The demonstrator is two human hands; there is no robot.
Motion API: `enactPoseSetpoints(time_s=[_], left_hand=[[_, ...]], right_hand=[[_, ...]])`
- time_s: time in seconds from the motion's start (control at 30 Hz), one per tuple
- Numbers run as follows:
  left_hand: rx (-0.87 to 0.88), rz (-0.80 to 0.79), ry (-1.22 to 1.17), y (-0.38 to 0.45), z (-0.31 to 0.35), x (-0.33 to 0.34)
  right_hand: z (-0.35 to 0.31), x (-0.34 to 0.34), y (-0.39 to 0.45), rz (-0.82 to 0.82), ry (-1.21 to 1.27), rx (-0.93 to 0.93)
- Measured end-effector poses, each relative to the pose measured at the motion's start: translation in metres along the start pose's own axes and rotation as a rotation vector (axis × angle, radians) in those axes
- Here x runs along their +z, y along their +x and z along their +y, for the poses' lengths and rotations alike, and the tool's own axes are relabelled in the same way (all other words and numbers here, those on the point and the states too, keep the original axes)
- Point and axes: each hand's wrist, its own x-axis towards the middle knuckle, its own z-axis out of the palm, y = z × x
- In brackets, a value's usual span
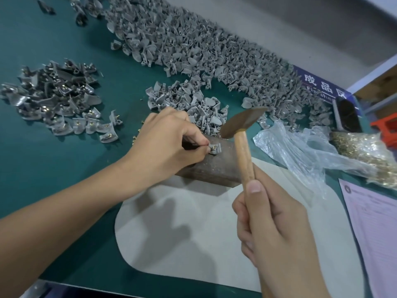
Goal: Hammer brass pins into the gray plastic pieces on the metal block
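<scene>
A rusty brown metal block (217,166) stands at the middle of the green table. On its top lies one gray plastic piece (216,149) with a brass pin in it. My left hand (169,143) pinches that piece at its left edge with thumb and fingertips. My right hand (272,231) grips the wooden handle of a hammer (241,127). The hammer's brown head hangs raised, just above and to the right of the piece.
A long heap of bare gray pieces (193,50) runs along the back. A pile of pieces with pins (58,100) lies at left. A plastic bag of brass pins (365,151) and a pink paper form (373,229) sit at right. A beige mat (193,233) lies under the block.
</scene>
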Motion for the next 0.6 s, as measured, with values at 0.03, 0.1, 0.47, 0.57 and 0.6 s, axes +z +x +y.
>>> enactPoseSetpoints(time_s=[0.03,0.1,0.47,0.57,0.6], left_hand=[[0.003,0.002,0.001,-0.001,0.0,0.0],[0.007,0.011,0.021,0.0,0.0,0.001],[-0.017,0.005,0.087,0.0,0.0,0.001],[-0.023,-0.005,0.059,0.0,-0.001,0.001],[-0.026,-0.009,0.049,0.0,-0.001,0.001]], right_hand=[[-0.001,-0.001,0.001,-0.001,-0.01,0.003],[0.001,-0.001,0.002,-0.041,-0.036,0.02],[0.009,0.003,-0.004,0.065,-0.109,-0.026],[0.01,0.0,-0.003,-0.016,-0.165,0.003],[0.01,-0.001,-0.002,-0.018,-0.161,0.01]])
